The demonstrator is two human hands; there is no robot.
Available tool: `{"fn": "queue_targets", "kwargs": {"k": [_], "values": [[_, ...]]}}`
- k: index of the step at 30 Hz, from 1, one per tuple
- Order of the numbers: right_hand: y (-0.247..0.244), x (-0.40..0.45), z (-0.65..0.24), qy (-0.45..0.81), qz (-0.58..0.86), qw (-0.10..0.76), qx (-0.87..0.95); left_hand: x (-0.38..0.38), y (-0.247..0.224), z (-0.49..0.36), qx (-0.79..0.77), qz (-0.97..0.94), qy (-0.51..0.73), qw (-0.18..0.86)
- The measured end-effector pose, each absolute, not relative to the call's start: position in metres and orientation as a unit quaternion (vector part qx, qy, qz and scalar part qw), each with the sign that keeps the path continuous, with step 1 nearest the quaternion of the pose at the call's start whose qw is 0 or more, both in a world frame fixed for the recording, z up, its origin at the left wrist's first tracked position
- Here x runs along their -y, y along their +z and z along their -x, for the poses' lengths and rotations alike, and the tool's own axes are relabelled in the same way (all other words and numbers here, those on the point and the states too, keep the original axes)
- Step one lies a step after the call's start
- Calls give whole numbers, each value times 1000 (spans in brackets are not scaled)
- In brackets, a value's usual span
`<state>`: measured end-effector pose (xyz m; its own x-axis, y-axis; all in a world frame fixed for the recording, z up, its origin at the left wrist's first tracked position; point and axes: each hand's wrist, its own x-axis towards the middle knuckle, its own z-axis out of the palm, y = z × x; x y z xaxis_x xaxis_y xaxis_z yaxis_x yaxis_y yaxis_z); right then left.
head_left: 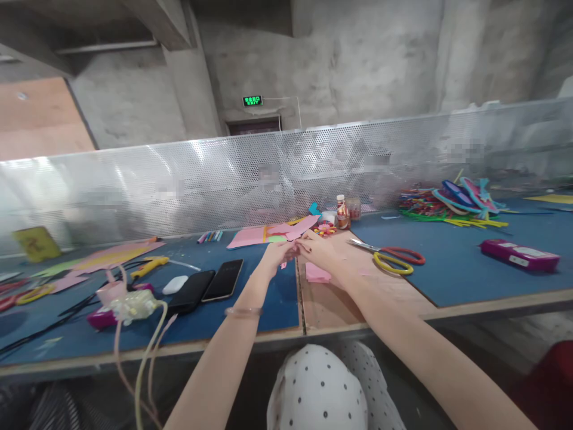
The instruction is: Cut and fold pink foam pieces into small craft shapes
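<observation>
My left hand and my right hand meet over the middle of the table, fingertips pinched together. What they hold between them is too small and covered to make out. A small pink scrap shows just below my left fingers; whether it is gripped, I cannot tell. Right behind the fingertips lie pink paper sheets with a green piece. A folded pink paper rests on the bare wooden strip under my right wrist. Beyond my right hand sits a red and yellow paper flower.
Scissors lie open to the right, near a purple box and a pile of pipe cleaners. A small bottle stands behind. Left are phones, a glue gun and a corded power strip. A perforated metal screen borders the back.
</observation>
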<state>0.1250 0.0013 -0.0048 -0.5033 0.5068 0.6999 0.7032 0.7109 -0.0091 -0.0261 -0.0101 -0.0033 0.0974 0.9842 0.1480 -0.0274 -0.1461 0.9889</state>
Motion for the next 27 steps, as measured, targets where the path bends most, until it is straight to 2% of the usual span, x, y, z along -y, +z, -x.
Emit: {"fn": "queue_targets", "kwargs": {"k": [6,15,18,23,27], "values": [[2,10,-127,-147,366,311,865,9,-2,26,-416,-513,543,519],[7,14,-132,-117,354,319,871,6,-2,28,-406,-513,535,535],[4,11,-132,-91,355,351,862,6,-4,29,-402,-530,531,525],[2,-1,-130,20,374,469,800,8,-4,29,-391,-565,518,509],[3,-7,-127,81,372,484,788,9,-4,28,-398,-587,497,500]]}}
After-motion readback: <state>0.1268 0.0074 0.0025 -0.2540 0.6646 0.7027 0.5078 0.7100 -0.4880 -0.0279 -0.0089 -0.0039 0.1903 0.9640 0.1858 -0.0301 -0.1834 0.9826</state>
